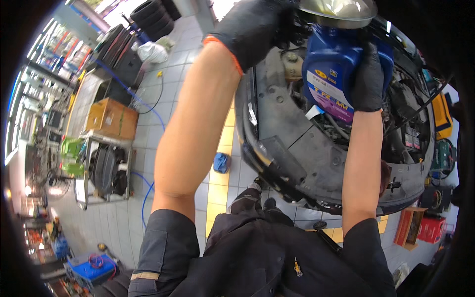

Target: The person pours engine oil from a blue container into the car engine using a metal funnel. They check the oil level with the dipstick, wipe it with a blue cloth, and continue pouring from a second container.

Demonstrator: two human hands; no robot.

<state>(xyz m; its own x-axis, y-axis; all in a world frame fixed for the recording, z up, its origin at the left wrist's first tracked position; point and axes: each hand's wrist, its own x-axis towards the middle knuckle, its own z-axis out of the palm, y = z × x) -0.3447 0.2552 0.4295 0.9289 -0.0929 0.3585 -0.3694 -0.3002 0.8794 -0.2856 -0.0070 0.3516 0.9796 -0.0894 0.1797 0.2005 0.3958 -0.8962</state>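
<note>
One gloved right hand [368,81] clamps a blue jug [324,59]; the left hand [260,29] is beside a metal bowl [341,19], its grip impossible to tell.

Over the engine bay [410,133], we see a tilted blue motor-oil jug [337,64], purple-and-white label showing, near a shiny metal bowl [341,21].

- Looks like a car repair workshop.
- Has a dark car [282,119] at the right, engine bay laid bare.
- Shows a blue motor-oil jug [324,57] held over that bay.
- Keeps black tyres [150,19] stacked at the upper left.
- Stands on grey floor tiles [147,131] crossed by a yellow strip [217,192].
- Seems lined at far left with stocked shelves [64,49], though too warped and small to make out well.
</note>
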